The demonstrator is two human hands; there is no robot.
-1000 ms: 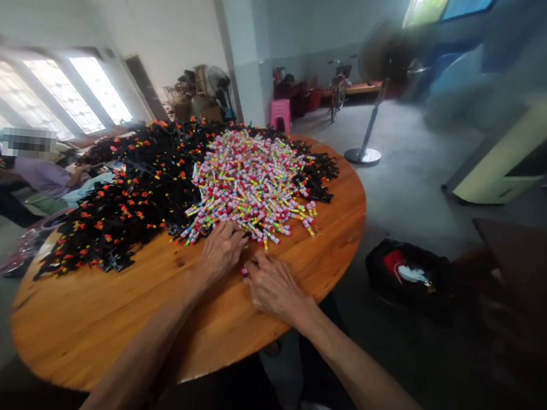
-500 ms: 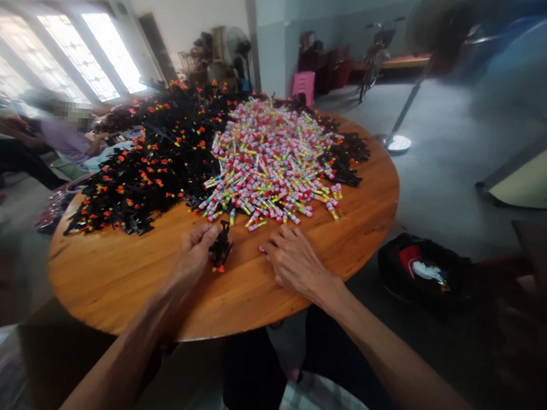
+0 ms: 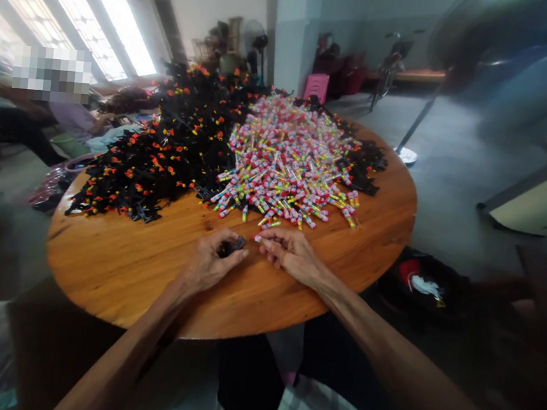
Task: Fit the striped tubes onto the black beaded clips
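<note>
Left hand [image 3: 206, 264] now lifted off round table [image 3: 119, 268], fingers clamped on small black piece [image 3: 230, 247], right hand [image 3: 288, 252] fingertips pinched on coloured tube [image 3: 258, 237] just beside, colourful tube heap [image 3: 286, 165] beyond, black pile [image 3: 164, 144] farther left.

We cannot make out the small black piece [image 3: 231, 247]; the left hand [image 3: 208, 264] curls round most of it. The standing fan [image 3: 464, 43] is blurred, its head cut by the top edge. A seated person [image 3: 65, 116] shows only partly behind the round table [image 3: 119, 268].
</note>
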